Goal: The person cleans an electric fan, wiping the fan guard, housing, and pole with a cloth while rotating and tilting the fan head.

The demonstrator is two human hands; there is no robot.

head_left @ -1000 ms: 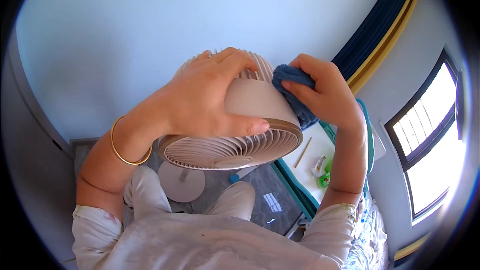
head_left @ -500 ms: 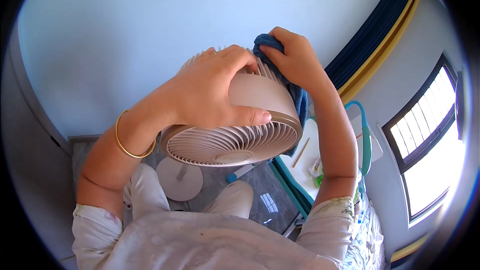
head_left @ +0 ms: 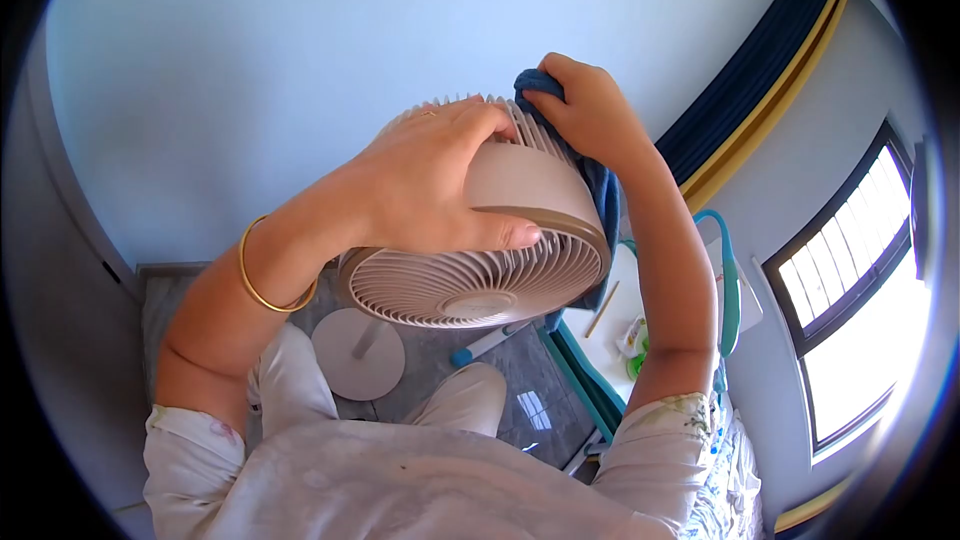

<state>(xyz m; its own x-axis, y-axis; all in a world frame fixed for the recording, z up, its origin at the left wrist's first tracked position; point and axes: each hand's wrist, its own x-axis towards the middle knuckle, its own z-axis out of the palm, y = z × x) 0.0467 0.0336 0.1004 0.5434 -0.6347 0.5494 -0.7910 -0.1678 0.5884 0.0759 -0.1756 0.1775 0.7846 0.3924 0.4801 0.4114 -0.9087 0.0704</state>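
A beige fan head point(head_left: 530, 180) is held up in front of me, its round front grille facing down toward me. My left hand point(head_left: 430, 180) grips it from the left, thumb across the front rim and fingers over the rear slats. At the far right of the fan, my right hand point(head_left: 585, 105) is closed on a dark blue cloth point(head_left: 540, 86), pressed against the rear slats. The cloth hangs down along the fan's right side. Below, the round fan base point(head_left: 345, 365) with its short pole stands on the floor between my legs.
A white desk with a teal edge point(head_left: 590, 380) stands at the right, bearing a wooden stick point(head_left: 602, 310) and a green item point(head_left: 636, 365). A teal lamp-like arm point(head_left: 732, 290) rises beside it. A white-and-blue tube point(head_left: 490, 342) lies on the grey tiled floor point(head_left: 420, 420).
The fan head has shifted slightly to the right and its front grille has tilted a little. Both hands keep their hold, and the cloth has moved slightly right along the rear slats.
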